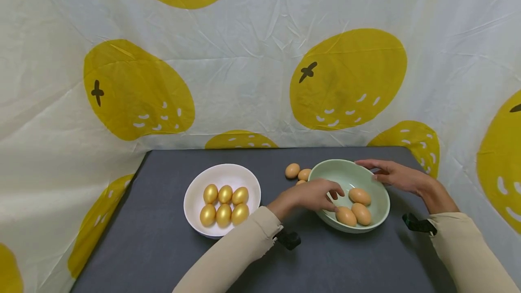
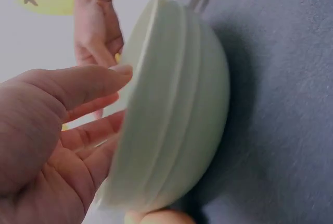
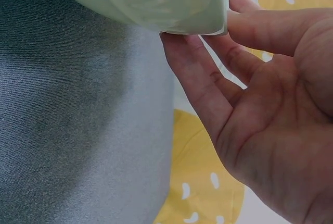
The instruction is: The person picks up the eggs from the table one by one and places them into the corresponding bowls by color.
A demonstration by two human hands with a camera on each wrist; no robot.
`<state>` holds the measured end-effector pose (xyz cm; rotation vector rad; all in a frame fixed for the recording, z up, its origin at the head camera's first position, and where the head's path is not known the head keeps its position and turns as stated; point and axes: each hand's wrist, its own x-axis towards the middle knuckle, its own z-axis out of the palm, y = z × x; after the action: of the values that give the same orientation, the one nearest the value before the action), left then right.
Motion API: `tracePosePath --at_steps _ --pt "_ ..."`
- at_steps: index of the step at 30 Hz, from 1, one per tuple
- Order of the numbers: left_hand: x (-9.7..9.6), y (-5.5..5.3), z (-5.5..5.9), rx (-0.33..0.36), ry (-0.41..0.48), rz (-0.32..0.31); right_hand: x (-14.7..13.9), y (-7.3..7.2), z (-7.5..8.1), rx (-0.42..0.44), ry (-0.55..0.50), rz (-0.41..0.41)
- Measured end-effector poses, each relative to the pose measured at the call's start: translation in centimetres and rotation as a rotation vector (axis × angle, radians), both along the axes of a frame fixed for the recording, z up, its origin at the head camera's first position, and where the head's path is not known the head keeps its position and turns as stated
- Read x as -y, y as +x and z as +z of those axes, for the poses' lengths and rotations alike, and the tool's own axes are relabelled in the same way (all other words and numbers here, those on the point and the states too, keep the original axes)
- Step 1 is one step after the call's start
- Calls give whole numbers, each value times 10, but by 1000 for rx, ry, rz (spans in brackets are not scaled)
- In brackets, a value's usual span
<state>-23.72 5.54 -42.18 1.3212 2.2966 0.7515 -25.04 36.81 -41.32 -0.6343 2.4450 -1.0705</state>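
A pale green bowl [image 1: 339,168] stands on the dark table with three brown eggs [image 1: 361,214] inside. My left hand [image 1: 311,195] reaches over the bowl's left rim, fingers loosely bent and apart, thumb close to the nearest egg. No egg shows in that hand. In the left wrist view its thumb [image 2: 101,83] is by the rim and the fingertips are hidden behind the bowl wall. My right hand [image 1: 400,176] holds the bowl's right rim. In the right wrist view, its thumb lies at the rim and its fingers [image 3: 192,73] touch the outer wall.
To the left stands a white bowl [image 1: 191,202] with several golden eggs [image 1: 223,195]. Loose brown eggs [image 1: 292,171] lie on the table [image 1: 163,238] behind and left of the green bowl, one partly hidden by my left hand. A fruit-patterned cloth [image 1: 244,80] hangs behind the table.
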Motion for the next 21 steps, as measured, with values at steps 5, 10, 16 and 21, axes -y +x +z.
tracePosePath --at_steps 5,10,16,21 --pt "20 -8 8 84 106 56 1 1 2 -13 8 12" --pt "42 -22 16 131 197 176 0 2 4 27 31 -13" --pt "64 -41 17 170 303 384 1 1 6 80 24 -16" --pt "71 -50 16 139 313 466 3 1 7 87 13 -19"
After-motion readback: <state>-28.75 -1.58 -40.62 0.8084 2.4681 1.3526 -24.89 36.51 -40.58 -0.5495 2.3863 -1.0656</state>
